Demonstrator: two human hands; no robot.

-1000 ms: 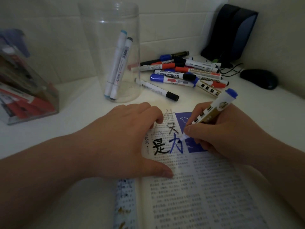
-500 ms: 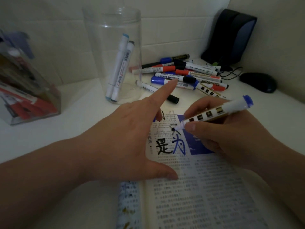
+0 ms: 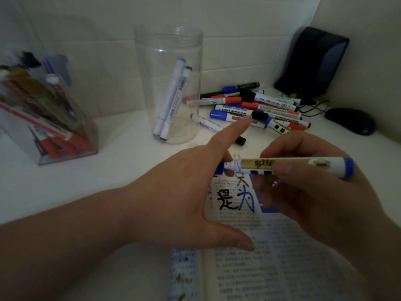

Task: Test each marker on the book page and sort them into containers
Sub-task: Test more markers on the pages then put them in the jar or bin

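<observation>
Desk (image 3: 121, 170): white, set against a tiled wall, and everything here stands on it.
Book (image 3: 271, 257): lies open nearest the person, with dense print down the page.
Left hand (image 3: 180, 196): hovers over the book's left edge and hides part of the heading. The forefinger is straight and the thumb is spread wide. The other fingers curl under, and I cannot tell whether they grip anything.
Right hand (image 3: 314, 192): grasps the blue marker, thumb across the front of the barrel and fingers wrapped behind. It covers part of the page's blue panel.
Round jar (image 3: 152, 83): clear and upright, behind the book. Two pale markers (image 3: 171, 98) lean inside it.
Clear box (image 3: 86, 135): far left, well apart from the jar, packed with red and dark pens. It is blurred.
Dark case (image 3: 312, 64): stands in the right corner, with cables beside it.
Marker pile (image 3: 260, 105): loose, just right of the jar. The pointing forefinger crosses in front of it.
Mouse (image 3: 351, 120): black, at the right of the pile.
Blue marker (image 3: 288, 166): held level above the page, tip leftward at the left hand's curled fingers.
Blue stroke (image 3: 246, 198): drawn on the page beside a black character (image 3: 225, 199).
Blue piece (image 3: 219, 168): at the marker's tip, perhaps its cap.
</observation>
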